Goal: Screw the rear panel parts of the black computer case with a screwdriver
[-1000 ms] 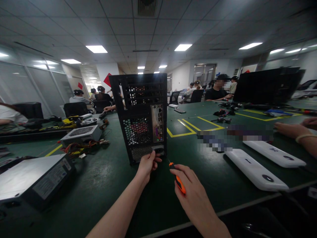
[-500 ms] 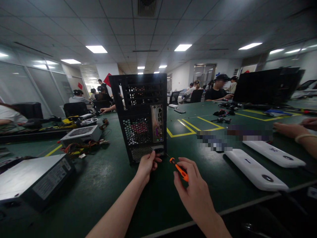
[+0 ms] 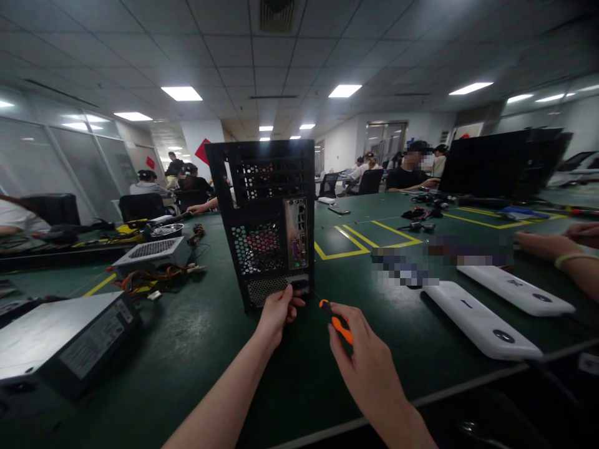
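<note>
A black computer case (image 3: 228,206) stands upright on the green table, its rear side turned to me. My left hand (image 3: 278,308) is at the lower right of that side, by the power supply's socket, with thumb and fingers pinched together. Whatever they hold, if anything, is hidden. In my right hand (image 3: 362,349) is an orange and black screwdriver (image 3: 340,328), gripped between thumb and fingers. Its thin shaft points up and left to the case's lower right edge. Whether the tip touches a screw I cannot tell.
Left of the case lie a grey power supply (image 3: 154,252) with cables and a larger metal one (image 3: 60,337). Two white devices (image 3: 482,318) lie on the right, near another person's hands (image 3: 547,245). Behind are a monitor (image 3: 500,165) and loose cables (image 3: 418,213).
My right hand's fingers have closed further round the screwdriver handle, which has turned slightly. My left hand and the case stay in place.
</note>
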`<state>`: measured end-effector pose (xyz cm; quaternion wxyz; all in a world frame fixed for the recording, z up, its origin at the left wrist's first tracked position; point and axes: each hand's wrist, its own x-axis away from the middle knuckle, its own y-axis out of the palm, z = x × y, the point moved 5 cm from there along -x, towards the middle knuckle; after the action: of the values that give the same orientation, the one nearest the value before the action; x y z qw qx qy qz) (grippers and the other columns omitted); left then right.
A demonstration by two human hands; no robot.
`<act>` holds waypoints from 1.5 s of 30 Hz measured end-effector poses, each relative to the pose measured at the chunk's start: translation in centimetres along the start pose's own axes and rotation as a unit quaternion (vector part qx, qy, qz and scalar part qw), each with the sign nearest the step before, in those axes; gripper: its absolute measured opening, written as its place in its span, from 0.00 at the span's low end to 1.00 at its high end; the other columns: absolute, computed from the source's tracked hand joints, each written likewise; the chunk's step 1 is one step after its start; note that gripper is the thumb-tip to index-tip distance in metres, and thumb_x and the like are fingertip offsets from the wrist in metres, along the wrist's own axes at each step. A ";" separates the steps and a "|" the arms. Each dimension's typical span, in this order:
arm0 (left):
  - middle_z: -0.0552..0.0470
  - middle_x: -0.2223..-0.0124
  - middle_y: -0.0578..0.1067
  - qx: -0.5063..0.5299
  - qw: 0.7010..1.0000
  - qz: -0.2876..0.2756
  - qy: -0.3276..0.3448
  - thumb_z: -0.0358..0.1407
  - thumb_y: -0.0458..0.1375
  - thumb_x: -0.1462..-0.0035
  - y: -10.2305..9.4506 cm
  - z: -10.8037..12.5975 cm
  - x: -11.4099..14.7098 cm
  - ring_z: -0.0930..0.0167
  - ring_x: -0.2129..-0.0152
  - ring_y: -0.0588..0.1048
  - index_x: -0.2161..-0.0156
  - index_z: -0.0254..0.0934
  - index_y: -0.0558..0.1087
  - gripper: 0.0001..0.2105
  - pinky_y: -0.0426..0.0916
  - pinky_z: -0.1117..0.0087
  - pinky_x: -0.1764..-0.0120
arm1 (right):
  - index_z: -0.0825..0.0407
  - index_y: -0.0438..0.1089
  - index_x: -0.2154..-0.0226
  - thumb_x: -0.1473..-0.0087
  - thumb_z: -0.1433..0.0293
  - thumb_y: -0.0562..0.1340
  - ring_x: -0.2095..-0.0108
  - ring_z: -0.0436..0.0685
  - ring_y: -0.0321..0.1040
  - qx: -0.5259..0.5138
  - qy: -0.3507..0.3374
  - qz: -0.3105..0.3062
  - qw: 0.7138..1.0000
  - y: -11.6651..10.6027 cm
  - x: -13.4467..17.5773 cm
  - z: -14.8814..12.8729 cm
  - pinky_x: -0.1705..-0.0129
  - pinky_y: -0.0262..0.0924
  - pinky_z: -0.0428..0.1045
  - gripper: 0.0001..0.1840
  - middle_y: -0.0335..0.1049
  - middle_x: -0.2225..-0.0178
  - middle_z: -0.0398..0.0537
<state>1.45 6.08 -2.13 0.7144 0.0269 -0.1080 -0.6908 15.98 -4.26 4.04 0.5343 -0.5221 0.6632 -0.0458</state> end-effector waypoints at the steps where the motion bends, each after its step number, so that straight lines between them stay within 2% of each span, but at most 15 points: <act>1: 0.51 0.76 0.70 0.000 1.000 -0.001 0.001 0.45 0.52 0.53 0.0 0.0 0.0 0.83 0.89 0.57 0.66 0.27 0.68 0.18 0.46 0.78 0.84 | 0.52 0.55 0.59 0.46 0.69 0.48 0.65 0.54 0.66 0.004 0.004 0.000 1.000 0.0 0.0 0.1 0.66 0.63 0.50 0.11 0.63 0.62 0.50; 4: 0.51 0.77 0.70 0.000 1.000 -0.001 0.002 0.45 0.51 0.53 0.0 0.0 0.0 0.83 0.90 0.57 0.67 0.27 0.68 0.18 0.45 0.78 0.84 | 0.51 0.57 0.61 0.45 0.67 0.48 0.68 0.54 0.66 0.008 0.018 0.006 1.000 0.0 -0.1 0.2 0.68 0.63 0.50 0.10 0.63 0.65 0.49; 10: 0.52 0.78 0.69 -0.002 1.000 -0.001 0.001 0.45 0.51 0.53 0.1 0.2 0.1 0.83 0.90 0.57 0.67 0.27 0.68 0.18 0.44 0.78 0.85 | 0.52 0.55 0.61 0.48 0.71 0.49 0.58 0.55 0.62 -0.038 -0.013 0.006 0.999 0.2 0.0 -0.6 0.62 0.62 0.51 0.10 0.57 0.56 0.53; 17: 0.50 0.76 0.70 -0.005 1.000 -0.001 -0.002 0.45 0.52 0.53 0.0 0.1 0.0 0.83 0.89 0.57 0.66 0.27 0.69 0.19 0.46 0.78 0.84 | 0.52 0.55 0.57 0.46 0.69 0.49 0.62 0.54 0.64 -0.049 0.004 0.034 0.998 0.3 0.3 0.1 0.63 0.63 0.50 0.12 0.62 0.62 0.51; 22: 0.50 0.76 0.70 -0.003 1.000 0.002 -0.001 0.44 0.52 0.53 -0.2 -0.1 -0.1 0.83 0.89 0.57 0.66 0.27 0.69 0.18 0.46 0.78 0.84 | 0.50 0.60 0.59 0.46 0.70 0.49 0.58 0.54 0.62 -0.049 -0.029 0.036 0.998 0.3 0.5 0.3 0.58 0.61 0.51 0.11 0.61 0.58 0.50; 29: 0.50 0.75 0.70 -0.002 1.000 -0.008 -0.002 0.46 0.53 0.54 -0.1 -0.1 0.0 0.83 0.88 0.58 0.65 0.27 0.69 0.20 0.46 0.78 0.84 | 0.50 0.61 0.60 0.47 0.72 0.50 0.56 0.52 0.60 -0.083 -0.026 0.056 0.995 -0.6 1.5 0.4 0.55 0.59 0.50 0.11 0.61 0.57 0.49; 35: 0.52 0.78 0.69 0.018 1.000 -0.010 -0.001 0.45 0.52 0.53 0.1 0.2 0.3 0.83 0.90 0.57 0.68 0.27 0.68 0.18 0.45 0.78 0.85 | 0.51 0.61 0.60 0.47 0.73 0.50 0.57 0.52 0.61 -0.093 -0.055 0.019 0.994 0.7 1.6 -0.5 0.56 0.60 0.50 0.11 0.61 0.57 0.50; 45: 0.50 0.77 0.69 0.053 0.998 -0.025 -0.014 0.45 0.52 0.53 -0.1 -0.1 -0.1 0.83 0.89 0.57 0.70 0.28 0.69 0.17 0.45 0.79 0.86 | 0.51 0.61 0.60 0.47 0.74 0.49 0.55 0.53 0.60 -0.111 -0.056 0.015 0.992 1.8 1.1 -0.9 0.55 0.59 0.51 0.12 0.60 0.57 0.51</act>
<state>1.38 6.13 -2.24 0.6931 0.0574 -0.1538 -0.7019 14.30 -4.71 2.60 0.5096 -0.5699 0.6413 0.0653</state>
